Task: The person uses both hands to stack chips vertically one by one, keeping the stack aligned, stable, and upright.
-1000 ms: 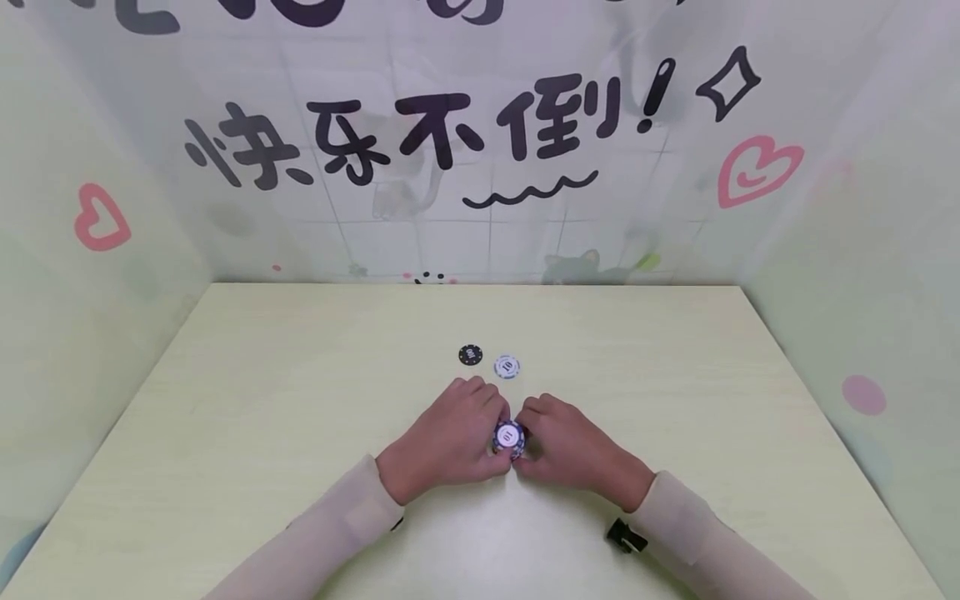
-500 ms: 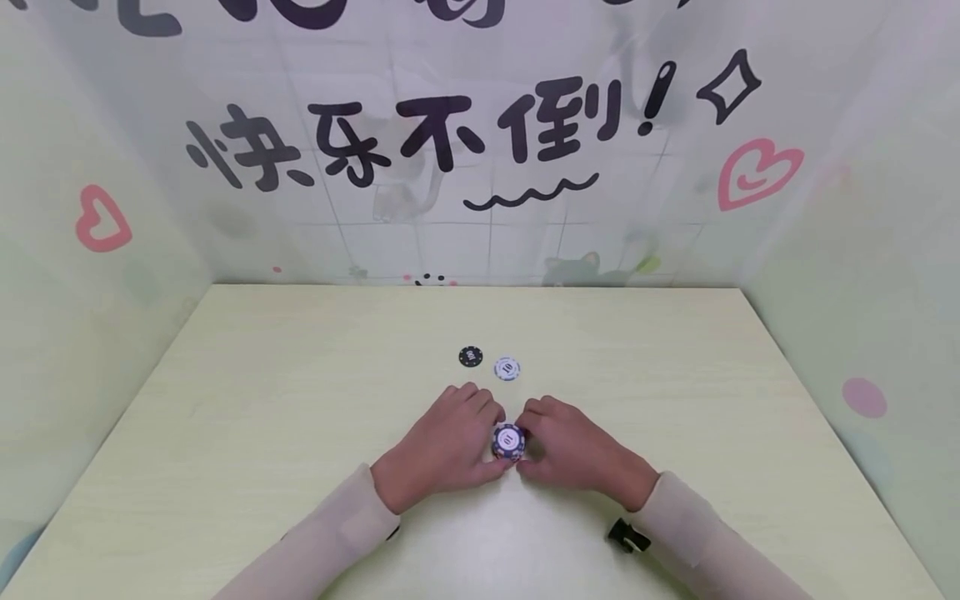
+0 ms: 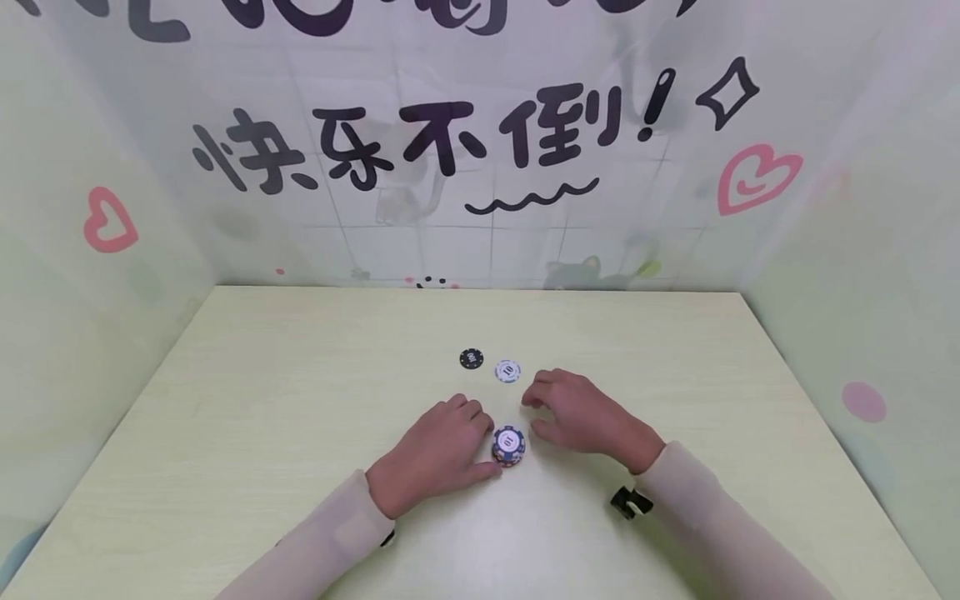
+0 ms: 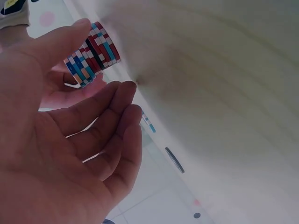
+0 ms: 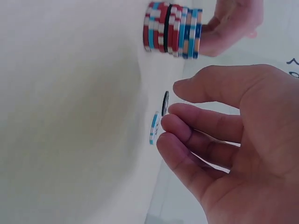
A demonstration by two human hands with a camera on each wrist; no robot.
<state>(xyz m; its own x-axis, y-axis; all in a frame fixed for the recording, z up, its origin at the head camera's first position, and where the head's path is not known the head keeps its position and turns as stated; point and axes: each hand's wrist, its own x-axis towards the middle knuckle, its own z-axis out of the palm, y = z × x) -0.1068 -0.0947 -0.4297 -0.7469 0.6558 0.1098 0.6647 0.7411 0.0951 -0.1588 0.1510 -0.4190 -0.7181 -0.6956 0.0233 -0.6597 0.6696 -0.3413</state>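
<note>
A stack of poker chips (image 3: 508,445) stands on the table, topped by a blue chip marked 10. Red, white, black and blue edges show along the stack (image 5: 173,30) in the right wrist view. My left hand (image 3: 438,454) curves loosely around the stack's left side, thumb close to its near edge; whether it touches is unclear. To the right, my right hand (image 3: 588,417) hovers apart from the stack with bent, relaxed fingers and nothing in its grasp. Beyond the hands lie a white chip (image 3: 507,372) marked 10 and a black chip (image 3: 472,358), both flat.
The pale wooden table (image 3: 300,358) meets a printed curtain (image 3: 450,242) at its back and sides. A black clip-like piece (image 3: 631,503) hangs under the right sleeve (image 3: 712,508).
My right hand has left the stack and moved away, up and to the right. My left hand has loosened and drawn slightly left. The stack stays in place.
</note>
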